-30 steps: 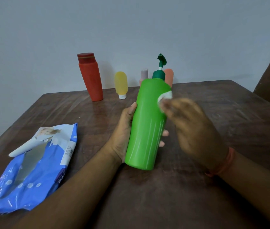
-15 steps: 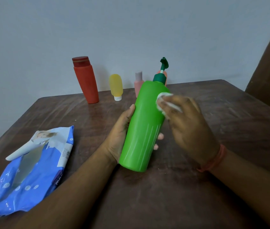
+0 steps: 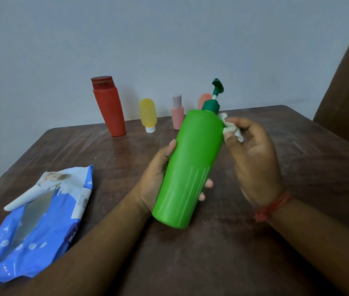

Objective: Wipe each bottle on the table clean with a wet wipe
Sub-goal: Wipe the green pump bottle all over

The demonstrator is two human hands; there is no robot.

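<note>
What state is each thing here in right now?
green pump bottle: tilted, gripped by left hand
wet wipe: crumpled, pinched in right hand, against bottle's shoulder
wipes pack: flap open
red bottle, yellow bottle, pink bottle: standing, capped

Smooth plastic green bottle [image 3: 190, 167], worn wooden table [image 3: 254, 263], glossy wipes pack [image 3: 47, 231].

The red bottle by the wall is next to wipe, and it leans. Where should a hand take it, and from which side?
Probably around the red bottle's tapered body, below the cap. Come from the front: the wall is behind, the yellow bottle stands apart on its right.
</note>
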